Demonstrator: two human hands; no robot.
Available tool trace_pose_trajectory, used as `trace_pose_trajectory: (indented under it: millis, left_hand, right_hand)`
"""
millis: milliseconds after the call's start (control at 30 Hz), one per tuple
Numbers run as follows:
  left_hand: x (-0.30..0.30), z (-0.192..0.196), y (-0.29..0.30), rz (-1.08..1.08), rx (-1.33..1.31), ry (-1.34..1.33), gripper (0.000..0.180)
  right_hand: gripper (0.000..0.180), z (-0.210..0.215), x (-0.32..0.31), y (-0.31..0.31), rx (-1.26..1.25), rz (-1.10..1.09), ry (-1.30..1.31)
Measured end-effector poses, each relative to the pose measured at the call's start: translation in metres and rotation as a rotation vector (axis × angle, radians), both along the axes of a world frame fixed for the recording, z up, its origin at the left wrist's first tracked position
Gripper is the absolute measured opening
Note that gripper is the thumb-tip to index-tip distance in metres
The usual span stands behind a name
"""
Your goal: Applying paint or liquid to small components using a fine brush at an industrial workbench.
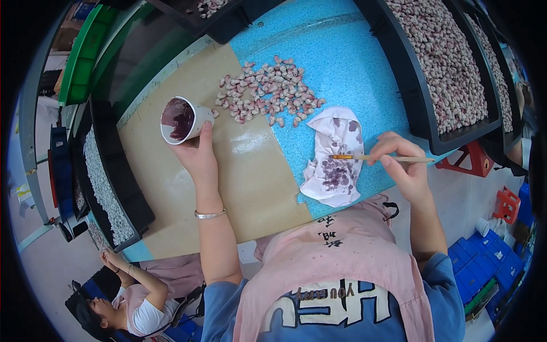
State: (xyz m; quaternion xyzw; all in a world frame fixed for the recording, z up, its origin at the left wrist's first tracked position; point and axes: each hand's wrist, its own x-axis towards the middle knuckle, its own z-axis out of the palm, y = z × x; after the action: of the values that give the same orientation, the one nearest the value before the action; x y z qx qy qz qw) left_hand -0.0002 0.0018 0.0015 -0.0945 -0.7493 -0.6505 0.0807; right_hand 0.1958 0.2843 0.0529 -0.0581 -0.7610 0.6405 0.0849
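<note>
My left hand [196, 155] grips a white paper cup [200, 117], tilted so that dark maroon paint [181, 121] shows inside. Between the fingers of my right hand [403, 165] is a thin paintbrush [373, 158] with a pale wooden handle. Its tip rests over a white cloth [330, 134] marked with purple blotches, which lies crumpled on the blue table covering. Beyond the cloth and cup is a loose pile of small pink-and-cream, lobed pieces [268, 88]; their exact kind I cannot make out.
Black bins of similar pieces stand at the right [444, 68]. On the left is a black bin [122, 188] of whitish pieces, with a green crate [85, 57] behind. A co-worker [134, 302] sits at lower left. Red stools [470, 159] and blue crates [484, 265] are at right.
</note>
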Motion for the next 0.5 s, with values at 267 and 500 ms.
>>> trace_pose_trajectory:
  millis: [267,500]
  left_hand:
    - [0.002,0.003,0.001,0.022,0.005,-0.006,0.066]
    - [0.007,0.005,-0.009,0.068,-0.033,0.023,0.067]
  right_hand:
    - [0.008,-0.002,-0.002,0.005,0.248,0.069,0.085]
    - [0.015,-0.006,0.000,-0.001,-0.235,-0.035,0.016]
